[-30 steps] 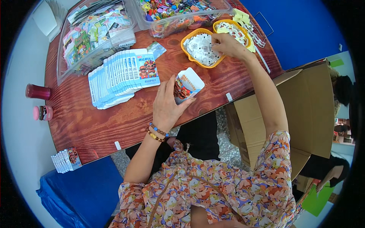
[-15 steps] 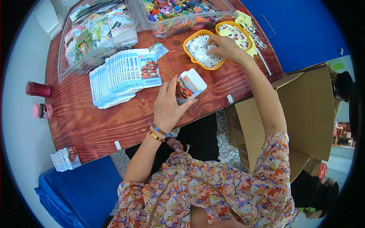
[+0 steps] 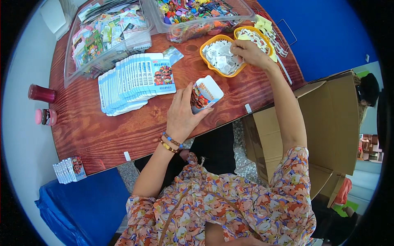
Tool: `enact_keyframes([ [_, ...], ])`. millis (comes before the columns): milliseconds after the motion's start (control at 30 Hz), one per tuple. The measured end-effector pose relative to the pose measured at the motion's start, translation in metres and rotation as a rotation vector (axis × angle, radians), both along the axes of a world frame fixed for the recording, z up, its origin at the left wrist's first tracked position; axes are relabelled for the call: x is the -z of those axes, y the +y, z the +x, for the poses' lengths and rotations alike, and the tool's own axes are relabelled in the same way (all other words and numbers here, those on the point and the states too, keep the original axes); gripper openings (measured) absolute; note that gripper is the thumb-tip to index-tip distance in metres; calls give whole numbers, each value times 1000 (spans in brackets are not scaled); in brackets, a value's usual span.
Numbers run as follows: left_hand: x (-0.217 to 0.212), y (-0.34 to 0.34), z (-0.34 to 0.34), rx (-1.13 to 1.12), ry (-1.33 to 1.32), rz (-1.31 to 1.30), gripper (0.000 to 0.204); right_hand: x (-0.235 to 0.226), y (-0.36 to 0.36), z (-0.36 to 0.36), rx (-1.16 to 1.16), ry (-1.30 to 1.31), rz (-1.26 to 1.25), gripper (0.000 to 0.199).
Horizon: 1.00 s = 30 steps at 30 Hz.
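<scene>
My left hand [image 3: 180, 110] grips a small open cardboard box [image 3: 205, 95], blue and white with a cartoon picture, its flap standing up and its mouth facing upward. The fingers of my right hand [image 3: 251, 54] are pinched together at the right rim of a yellow basket [image 3: 208, 65]. What sits between those fingertips, if anything, is too small to make out. Small white packets [image 3: 221, 55] fill this basket. Left of the box lies a fanned stack of flat blue and white cartons [image 3: 133, 82].
Behind are clear bins of colourful packets [image 3: 108, 35] and small toys [image 3: 201, 12]. A second yellow basket [image 3: 269, 48] holds small pieces. Finished-looking boxes [image 3: 69, 170] stand at the near left corner, with two jars [image 3: 42, 93] at the left edge. A large carton [image 3: 324, 119] stands right.
My right hand has drawn slightly right toward the basket's rim, and its fingers, apart before, have closed together. My left hand keeps the box almost in place.
</scene>
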<state>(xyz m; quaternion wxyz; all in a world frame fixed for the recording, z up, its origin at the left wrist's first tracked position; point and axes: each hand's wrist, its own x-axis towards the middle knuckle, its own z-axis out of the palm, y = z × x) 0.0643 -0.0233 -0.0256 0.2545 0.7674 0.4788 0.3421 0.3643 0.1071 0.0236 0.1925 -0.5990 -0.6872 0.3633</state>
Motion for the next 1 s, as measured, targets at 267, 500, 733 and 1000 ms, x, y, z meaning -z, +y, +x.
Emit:
enact_keyframes([
  [267, -3, 4, 2, -2, 17, -12, 87, -9, -10, 0, 13, 272, -151, 17],
  [500, -6, 11, 5, -82, 92, 111, 85, -48, -48, -33, -40, 330, -240, 18],
  [733, -5, 14, 18, -100, 156, 226, 85, -65, -72, -91, -297, -218, 51, 21],
  [1000, 1, 15, 16, -81, 135, 222, 84, -55, -82, -92, -235, -25, 113, 25],
])
